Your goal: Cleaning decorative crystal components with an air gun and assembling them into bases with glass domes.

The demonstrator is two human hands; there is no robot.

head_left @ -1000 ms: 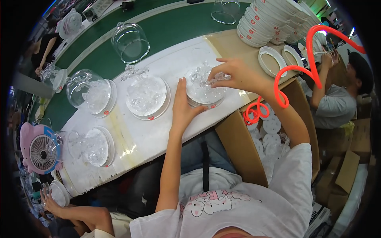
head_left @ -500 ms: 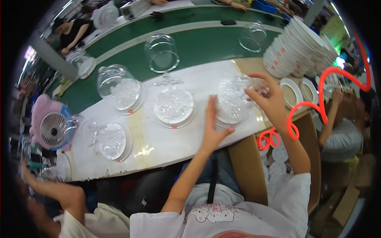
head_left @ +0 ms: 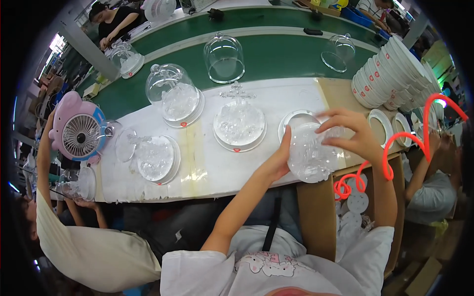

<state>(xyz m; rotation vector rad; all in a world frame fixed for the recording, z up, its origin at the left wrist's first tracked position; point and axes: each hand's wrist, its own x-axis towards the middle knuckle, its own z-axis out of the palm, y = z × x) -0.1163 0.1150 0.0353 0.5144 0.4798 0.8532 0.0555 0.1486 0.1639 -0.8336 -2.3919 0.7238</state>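
Observation:
In front of me, a clear plastic ornament with a round disc base (head_left: 310, 155) is tilted up off the table. My left hand (head_left: 277, 160) grips the disc's left edge with the thumb up along it. Curved over the ornament's right side are the fingers of my right hand (head_left: 351, 132), with clear plastic between them. Just behind lies a white round stand (head_left: 287, 120), partly covered by the disc. To the left, another clear ornament (head_left: 239, 123) sits on its white stand, its branching top pointing away from me.
More ornaments on stands (head_left: 155, 160) lie leftward, one under a glass dome (head_left: 168, 81). Other domes (head_left: 223, 56) stand on the green belt. Stacked white stands (head_left: 387, 74), a red coiled hose (head_left: 360, 185) and a cardboard box (head_left: 316, 217) are right; a pink fan (head_left: 79, 133) is left.
The ornament has come off its stand and tilted toward me, exposing the white stand. Both hands have moved nearer with it. A neighbour's arm now reaches up behind the fan.

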